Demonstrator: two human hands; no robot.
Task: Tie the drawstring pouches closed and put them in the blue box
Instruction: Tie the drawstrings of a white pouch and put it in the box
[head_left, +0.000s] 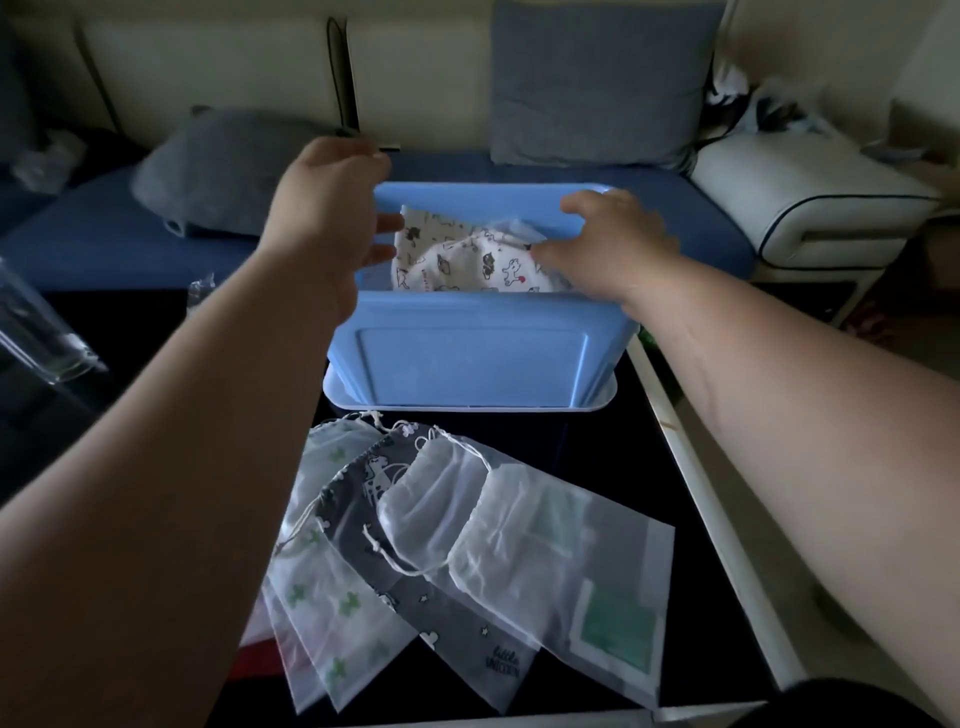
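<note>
Two hands put an animal-print pouch in the blue box.

The pouch lies inside the box, which stands at the 12 o'clock end of the dark table. The left hand is at the 9 o'clock side of the box, its fingers spread and nearly straight, with the tips at the edge of the pouch. The right hand comes from the 3 o'clock side, and its thumb and bent fingers pinch the gathered top of the pouch. At 6 o'clock of the box, five more drawstring pouches lie in a fan and overlap each other: cactus print, grey unicorn print and frosted white. Behind the box is a blue sofa with grey cushions.
</note>
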